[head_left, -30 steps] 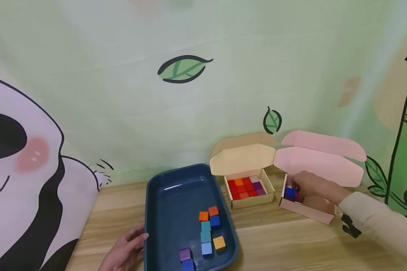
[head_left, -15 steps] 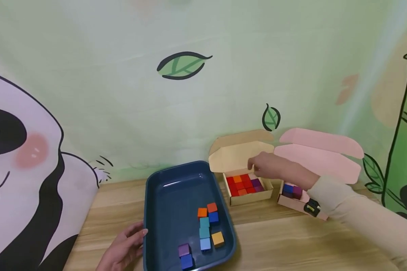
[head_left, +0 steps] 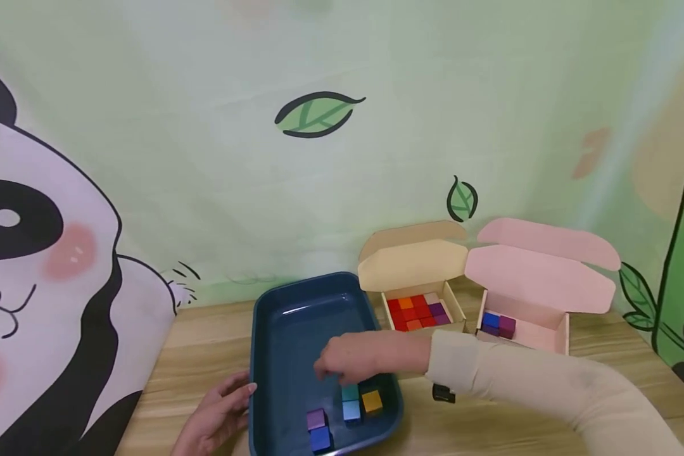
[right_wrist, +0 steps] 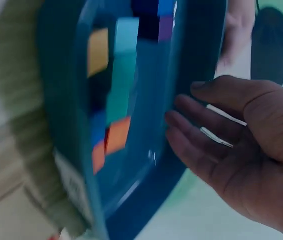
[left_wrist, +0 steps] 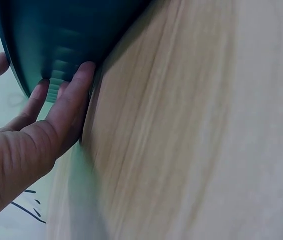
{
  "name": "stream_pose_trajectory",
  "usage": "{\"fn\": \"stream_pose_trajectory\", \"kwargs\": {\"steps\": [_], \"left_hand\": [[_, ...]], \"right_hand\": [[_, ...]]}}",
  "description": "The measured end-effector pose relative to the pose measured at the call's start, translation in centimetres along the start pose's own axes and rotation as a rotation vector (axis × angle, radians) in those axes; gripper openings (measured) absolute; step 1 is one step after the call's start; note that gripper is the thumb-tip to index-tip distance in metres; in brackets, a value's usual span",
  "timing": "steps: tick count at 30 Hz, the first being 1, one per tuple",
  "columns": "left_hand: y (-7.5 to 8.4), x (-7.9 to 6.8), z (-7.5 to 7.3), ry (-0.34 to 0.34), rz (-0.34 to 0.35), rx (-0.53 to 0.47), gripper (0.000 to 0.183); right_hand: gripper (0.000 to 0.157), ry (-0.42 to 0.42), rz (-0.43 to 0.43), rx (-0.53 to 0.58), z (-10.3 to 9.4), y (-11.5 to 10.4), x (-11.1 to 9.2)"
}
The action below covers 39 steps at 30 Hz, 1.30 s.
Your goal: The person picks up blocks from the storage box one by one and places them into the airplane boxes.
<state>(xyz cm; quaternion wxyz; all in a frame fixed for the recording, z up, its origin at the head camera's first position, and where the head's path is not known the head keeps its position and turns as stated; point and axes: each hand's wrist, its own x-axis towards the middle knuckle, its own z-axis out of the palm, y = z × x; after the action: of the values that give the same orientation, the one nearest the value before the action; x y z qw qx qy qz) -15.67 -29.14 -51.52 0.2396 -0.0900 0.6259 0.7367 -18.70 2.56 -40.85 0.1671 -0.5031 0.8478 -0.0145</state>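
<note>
My right hand (head_left: 353, 358) hovers over the dark blue tray (head_left: 287, 304), fingers loosely bent. In the right wrist view nothing is between its fingers. Below it are a teal cube (head_left: 350, 392), a light blue cube (head_left: 351, 411) and a yellow cube (head_left: 372, 401). The hand hides orange cubes (right_wrist: 117, 135) in the head view; the right wrist view shows them. A purple cube (head_left: 316, 418) touches a blue cube (head_left: 320, 438) near the tray's front. My left hand (head_left: 219, 408) rests against the tray's left side, its extended fingertips (left_wrist: 85, 70) touching the outer wall.
Behind the tray's right side stands a cream box (head_left: 456, 310), lid raised, holding red, orange and purple cubes. Right of it, a pink box (head_left: 564, 332) with its lid up holds blue and purple cubes in its left end. A printed cloth (head_left: 234, 158) hangs behind.
My right hand has moved left from the pink box, past the cream box, to above the tray. The left hand stays at the tray's side. The view has shifted slightly.
</note>
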Motion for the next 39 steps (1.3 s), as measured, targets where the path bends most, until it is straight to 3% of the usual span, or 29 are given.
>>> {"fn": "stream_pose_trajectory", "kwargs": {"steps": [5, 9, 17, 24, 35, 39], "left_hand": [[-0.2, 0.2, 0.4, 0.004, 0.013, -0.008, 0.060], [-0.1, 0.1, 0.5, 0.001, 0.016, -0.004, 0.061], [-0.2, 0.0, 0.4, 0.026, -0.001, 0.006, 0.067], [-0.6, 0.0, 0.7, 0.020, 0.021, -0.012, 0.062], [-0.5, 0.0, 0.7, 0.008, 0.022, -0.011, 0.067], [-0.2, 0.0, 0.5, 0.012, 0.021, -0.010, 0.065]], "right_hand": [[0.045, -0.118, -0.106, -0.059, 2.3, -1.7, 2.0], [0.055, -0.154, -0.172, -0.113, 3.8, -2.2, 2.5], [0.046, -0.152, -0.224, -0.085, 5.5, -1.7, 4.2], [0.033, -0.164, -0.252, -0.104, 5.4, -1.9, 3.7], [0.032, -0.178, -0.224, -0.075, 5.2, -1.6, 3.7], [0.031, -0.116, -0.222, -0.115, 4.3, -1.7, 3.0]]}}
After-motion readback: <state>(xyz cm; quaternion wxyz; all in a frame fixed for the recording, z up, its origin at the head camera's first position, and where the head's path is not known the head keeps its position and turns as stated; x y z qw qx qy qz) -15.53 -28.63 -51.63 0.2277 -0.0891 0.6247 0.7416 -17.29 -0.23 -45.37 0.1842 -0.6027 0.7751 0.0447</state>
